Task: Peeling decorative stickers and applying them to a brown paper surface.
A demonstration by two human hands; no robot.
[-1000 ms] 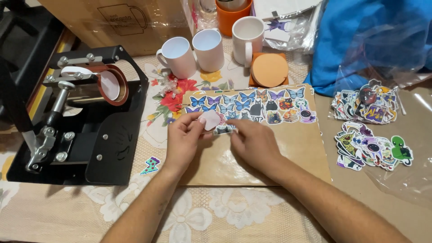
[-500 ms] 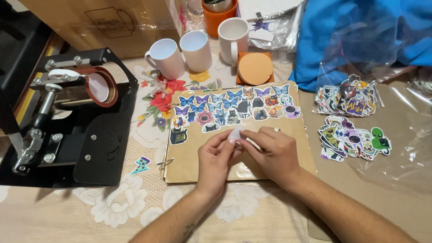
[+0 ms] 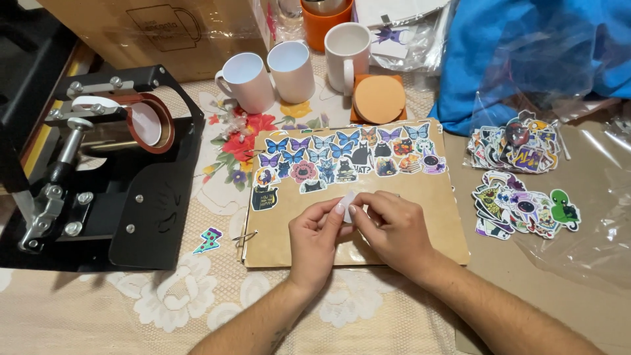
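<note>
My left hand [image 3: 314, 238] and my right hand [image 3: 392, 230] meet over a brown kraft notebook cover [image 3: 420, 217]. Together their fingertips pinch a small white sticker [image 3: 348, 201] seen from its back. Rows of butterfly, cat and flower stickers [image 3: 348, 158] cover the upper part of the cover. Both hands rest on the bare lower half of it.
A black mug heat press [image 3: 98, 171] stands at the left. Three white mugs [image 3: 289, 69] and round cork coasters [image 3: 379, 98] sit behind the notebook. Two piles of loose stickers [image 3: 519, 177] lie at the right on clear plastic. One small sticker [image 3: 209, 240] lies on the tablecloth. Blue cloth [image 3: 526, 46] at back right.
My hands moved from the sticker rows down to the bare lower part of the cover, still holding a small sticker. More stickers now show on the cover's left side.
</note>
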